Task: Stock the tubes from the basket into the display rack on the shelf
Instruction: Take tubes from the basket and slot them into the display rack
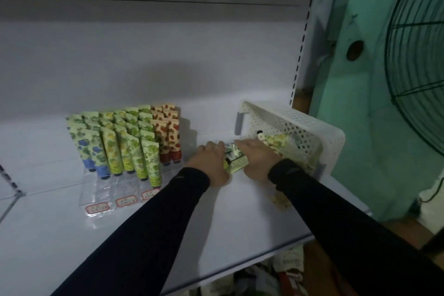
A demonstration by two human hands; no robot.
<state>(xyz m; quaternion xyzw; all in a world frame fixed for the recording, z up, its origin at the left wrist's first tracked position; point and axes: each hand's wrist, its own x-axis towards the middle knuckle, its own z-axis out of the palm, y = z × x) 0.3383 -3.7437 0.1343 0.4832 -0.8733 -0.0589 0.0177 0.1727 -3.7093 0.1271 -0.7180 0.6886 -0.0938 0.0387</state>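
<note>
I see both hands close together on the white shelf, a small bunch of pale green printed tubes [234,160] between them. The left hand [211,163] has its fingers curled over the left side of the bunch, and the right hand [255,158] lies over the right side with its fingers bent down on the tubes; both seem to be gripping the same bundle, though blur keeps me from counting the tubes in it. Black sleeves [336,211] cover both forearms to the wrists.

Just beyond the right hand stands the white perforated plastic basket [310,125], at the right end of the white metal shelf [240,218]. More tubes lie loose inside it, one with a dark cap [260,132] pointing up and left. A few pale tubes [280,200] show on the shelf under my right forearm, near the basket's front corner.

To the left of the hands, well apart from the basket, sits the clear acrylic stepped display rack [108,190]. It holds rows of upright tubes, caps down: blue-capped ones [93,154] at the left, yellow-green ones [134,149] in the middle and red-patterned ones [169,139] at the right. Small red-bordered price labels [125,202] line its front edge.

At the far right I see a teal wall [365,79] and a dark wire fan guard [418,55].
</note>
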